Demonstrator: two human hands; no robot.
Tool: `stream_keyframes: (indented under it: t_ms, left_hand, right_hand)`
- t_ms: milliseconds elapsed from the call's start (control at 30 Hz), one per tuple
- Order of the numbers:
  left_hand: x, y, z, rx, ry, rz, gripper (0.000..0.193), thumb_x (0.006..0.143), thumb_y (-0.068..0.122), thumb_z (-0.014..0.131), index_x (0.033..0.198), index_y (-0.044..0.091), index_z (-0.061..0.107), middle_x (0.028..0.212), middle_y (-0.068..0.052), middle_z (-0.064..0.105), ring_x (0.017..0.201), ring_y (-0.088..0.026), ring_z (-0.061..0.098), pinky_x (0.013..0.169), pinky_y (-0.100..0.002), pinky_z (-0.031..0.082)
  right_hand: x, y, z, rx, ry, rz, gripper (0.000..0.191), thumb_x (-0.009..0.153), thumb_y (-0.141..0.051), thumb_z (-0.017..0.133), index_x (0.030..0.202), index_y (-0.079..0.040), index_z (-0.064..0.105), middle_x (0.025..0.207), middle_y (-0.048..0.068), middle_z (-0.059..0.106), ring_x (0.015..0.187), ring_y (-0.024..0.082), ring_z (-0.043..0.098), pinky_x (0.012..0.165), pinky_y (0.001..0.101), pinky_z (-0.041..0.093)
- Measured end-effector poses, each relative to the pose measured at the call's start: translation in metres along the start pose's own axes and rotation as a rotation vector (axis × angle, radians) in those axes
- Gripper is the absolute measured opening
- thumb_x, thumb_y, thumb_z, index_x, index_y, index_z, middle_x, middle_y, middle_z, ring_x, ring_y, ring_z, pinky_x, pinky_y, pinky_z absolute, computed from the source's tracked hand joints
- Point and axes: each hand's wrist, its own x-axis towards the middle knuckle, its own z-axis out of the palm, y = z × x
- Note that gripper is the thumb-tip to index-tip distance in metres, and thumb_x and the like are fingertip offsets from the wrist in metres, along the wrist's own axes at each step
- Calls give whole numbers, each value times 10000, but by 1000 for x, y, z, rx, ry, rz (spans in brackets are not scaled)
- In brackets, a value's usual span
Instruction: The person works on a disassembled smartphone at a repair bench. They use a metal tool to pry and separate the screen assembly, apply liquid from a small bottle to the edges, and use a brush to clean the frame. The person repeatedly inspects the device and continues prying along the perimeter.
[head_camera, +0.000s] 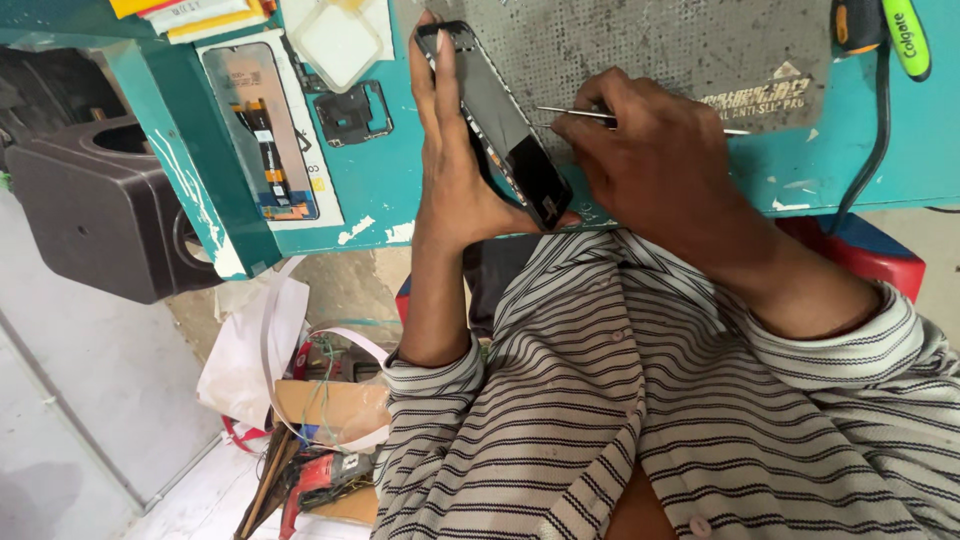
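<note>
My left hand (452, 150) grips a dark phone body (505, 125) tilted on its edge above the teal workbench (380, 190), fingers wrapped along its left side. My right hand (655, 160) is closed on thin metal tweezers (575, 113) whose tip points left toward the phone's side. Both hands work over a grey anti-slip mat (640, 45). The striped shirt sleeves fill the lower right.
A white phone panel with a flex cable (265, 130) and a small black frame part (352, 112) lie on the bench at left. A clear plastic tray (335, 40) sits behind them. A black cable (880, 130) runs at right. A dark speaker box (100, 210) and floor clutter are at left.
</note>
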Motion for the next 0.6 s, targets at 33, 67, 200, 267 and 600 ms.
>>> stream_keyframes:
  t_ms: [33, 67, 200, 267, 600]
  left_hand:
    - [0, 0, 0, 0, 2, 7, 1736, 409, 679, 1078, 1674, 133, 22, 1671, -266, 15, 1595, -428, 130, 1280, -500, 279]
    - [0, 0, -1, -3, 3, 7, 1735, 413, 680, 1079, 1676, 133, 21, 1672, -265, 16, 1596, -429, 130, 1281, -499, 279]
    - [0, 0, -1, -12, 4, 9, 1733, 414, 685, 1079, 1676, 134, 26, 1673, -260, 7, 1597, -429, 137, 1285, -499, 297]
    - [0, -2, 0, -25, 1, 8, 1733, 407, 691, 1073, 1672, 131, 28, 1668, -266, -7, 1593, -434, 139, 1303, -508, 320]
    - [-1, -4, 0, -28, 3, 17, 1733, 399, 684, 1080, 1673, 150, 33, 1667, -262, 1, 1592, -426, 152, 1274, -495, 315]
  right_hand:
    - [0, -1, 1, -7, -4, 8, 263, 902, -131, 751, 1164, -137, 765, 1133, 48, 653, 952, 222, 683, 704, 381, 552]
    - [0, -1, 1, -14, -7, 16, 259, 898, -135, 753, 1157, -142, 769, 1129, 46, 656, 948, 219, 684, 689, 383, 546]
    - [0, 0, 2, -18, -10, 6, 256, 924, -133, 744, 1179, -139, 770, 1157, 46, 658, 981, 214, 684, 712, 395, 543]
    - [0, 0, 2, -13, -14, 7, 249, 946, -139, 741, 1194, -136, 771, 1176, 52, 658, 997, 212, 685, 717, 398, 541]
    - [-2, -1, 4, 8, -26, 36, 239, 943, -128, 737, 1178, -137, 780, 1168, 44, 663, 1003, 211, 688, 734, 417, 534]
